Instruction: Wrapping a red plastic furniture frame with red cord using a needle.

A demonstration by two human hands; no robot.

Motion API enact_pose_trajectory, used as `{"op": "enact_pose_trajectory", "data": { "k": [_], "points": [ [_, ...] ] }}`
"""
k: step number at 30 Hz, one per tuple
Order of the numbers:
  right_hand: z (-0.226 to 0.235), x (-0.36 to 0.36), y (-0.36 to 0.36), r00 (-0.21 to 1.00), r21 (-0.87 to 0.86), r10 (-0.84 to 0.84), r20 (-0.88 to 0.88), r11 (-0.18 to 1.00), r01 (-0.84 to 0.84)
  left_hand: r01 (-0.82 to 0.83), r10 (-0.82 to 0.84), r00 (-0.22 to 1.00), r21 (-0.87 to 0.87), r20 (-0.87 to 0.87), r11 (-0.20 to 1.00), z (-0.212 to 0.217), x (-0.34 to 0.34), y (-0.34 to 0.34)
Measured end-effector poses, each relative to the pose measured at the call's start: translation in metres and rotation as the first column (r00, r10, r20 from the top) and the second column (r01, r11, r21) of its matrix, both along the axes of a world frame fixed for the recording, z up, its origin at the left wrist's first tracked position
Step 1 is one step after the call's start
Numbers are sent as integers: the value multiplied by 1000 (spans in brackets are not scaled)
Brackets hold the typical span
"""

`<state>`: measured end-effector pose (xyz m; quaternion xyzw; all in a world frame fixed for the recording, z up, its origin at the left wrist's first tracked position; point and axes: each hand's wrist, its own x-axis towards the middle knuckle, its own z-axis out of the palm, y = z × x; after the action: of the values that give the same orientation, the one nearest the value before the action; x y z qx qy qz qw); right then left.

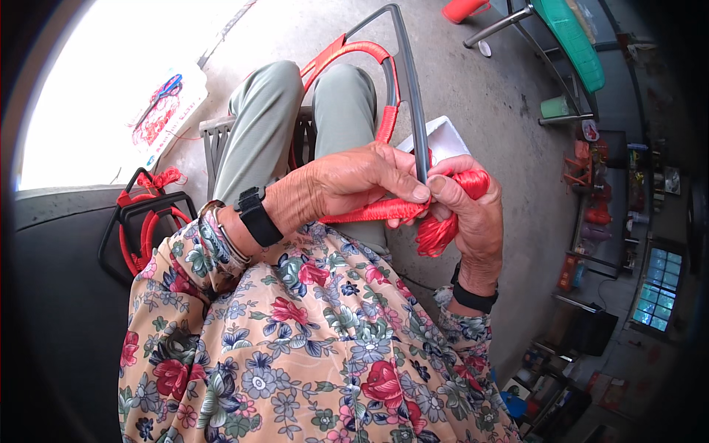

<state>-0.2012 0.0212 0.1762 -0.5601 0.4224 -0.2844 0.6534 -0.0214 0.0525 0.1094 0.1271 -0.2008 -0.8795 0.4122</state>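
A black metal frame (408, 81) leans across my lap, with a curved part wrapped tightly in red cord (385, 122). My left hand (362, 177) is closed on the frame near its lower end, the thumb pressed at the corner. A red-wrapped strip (362, 213) runs out from under that hand. In my right hand (476, 214) is a bundle of red cord (437, 236), looped over the palm. The right thumb and fingertips meet the left ones at the frame's corner, hiding the exact wrapping point.
Behind the hands, a white box (443, 133) stands on the floor. Another black frame with red wrapping (140, 236) lies to my left. At far left is a white board with scissors (171, 85). A metal-legged stand with a green tray (569, 44) is at upper right, shelves beyond.
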Motion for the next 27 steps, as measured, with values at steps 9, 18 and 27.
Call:
{"op": "enact_pose_trajectory", "data": {
  "k": [9,18,27],
  "points": [
    [2,-4,7,976,141,-116,187,986,90,-114,103,984,73,143,991,16,-1,2],
    [54,-50,28,950,-88,306,53,950,-301,-171,164,977,38,139,984,15,7,-1],
    [103,-42,-6,693,-303,175,699,951,65,-185,163,936,40,312,982,19,7,12]
  ]
}}
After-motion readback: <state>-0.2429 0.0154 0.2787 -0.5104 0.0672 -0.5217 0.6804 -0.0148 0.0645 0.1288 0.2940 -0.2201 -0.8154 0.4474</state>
